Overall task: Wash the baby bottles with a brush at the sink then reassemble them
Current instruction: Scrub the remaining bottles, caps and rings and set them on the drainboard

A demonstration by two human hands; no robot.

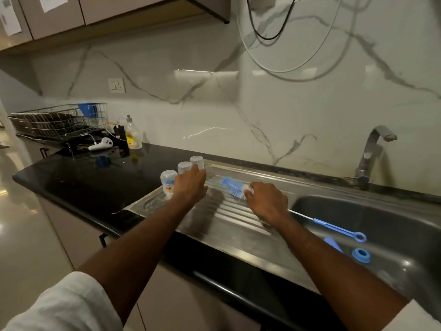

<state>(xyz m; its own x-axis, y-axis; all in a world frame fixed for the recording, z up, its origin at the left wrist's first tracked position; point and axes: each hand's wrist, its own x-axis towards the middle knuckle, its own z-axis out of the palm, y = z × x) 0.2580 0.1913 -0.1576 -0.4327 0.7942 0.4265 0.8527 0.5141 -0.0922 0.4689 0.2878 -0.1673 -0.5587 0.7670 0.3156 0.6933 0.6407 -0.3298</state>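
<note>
Right hand (266, 201) rests, fingers curled, on the bristle end of the blue bottle brush (232, 186), whose long axis runs left from it across the drainboard. Left hand (191, 185), fingers bent, touches the middle of three upturned bottles (185, 167) just beyond it.

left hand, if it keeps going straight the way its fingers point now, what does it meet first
Most likely the middle baby bottle: the left hand reaches up and away over the draining board, its fingertips right at that bottle's base, seemingly touching. The far bottle stands just beside that line; depth is unclear.
</note>
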